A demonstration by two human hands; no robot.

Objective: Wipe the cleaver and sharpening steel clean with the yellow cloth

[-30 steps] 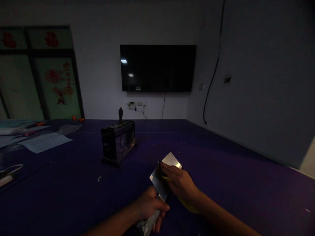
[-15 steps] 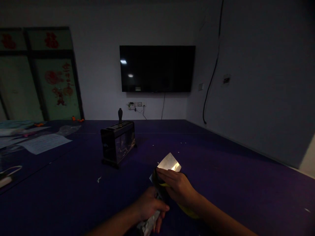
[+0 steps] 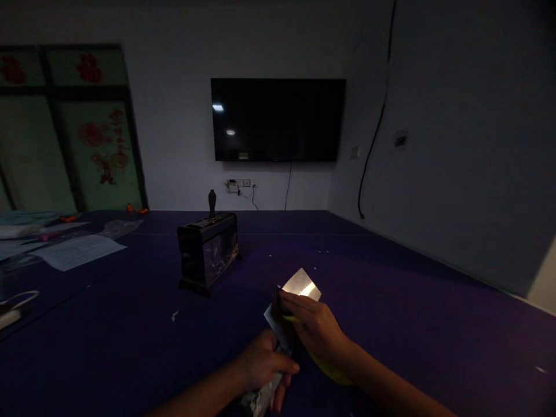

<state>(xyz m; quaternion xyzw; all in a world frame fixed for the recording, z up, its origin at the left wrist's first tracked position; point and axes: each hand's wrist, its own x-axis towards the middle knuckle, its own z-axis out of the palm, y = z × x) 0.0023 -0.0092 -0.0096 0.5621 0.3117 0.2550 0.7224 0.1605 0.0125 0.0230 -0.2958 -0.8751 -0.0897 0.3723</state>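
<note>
Smooth, mirror-glossy metal makes up the flat plate point(image 3: 301, 282); the grey wrapping point(image 3: 262, 398) below looks crumpled and rough. The yellow cloth point(image 3: 332, 372) looks soft and matt. Matt purple covers the surface point(image 3: 391, 301); the black box point(image 3: 192, 260) has a glossy side; the sheet point(image 3: 82, 252) is matt paper.

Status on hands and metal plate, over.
Left hand gripping crinkled grey wrap. Right hand over shiny metal plate, yellow cloth beneath. Black box beyond, apart.

Upper left of frame: red 福 point(image 3: 89, 68) on a greenish pane point(image 3: 66, 70); similar red character point(image 3: 12, 69), dimmer, on the neighbouring pane point(image 3: 33, 72) at far left. Below, vertical red lettering point(image 3: 117, 130) on door glass point(image 3: 72, 174), too blurred to read. Sheet point(image 3: 80, 251), mid-left: writing illegible.
</note>
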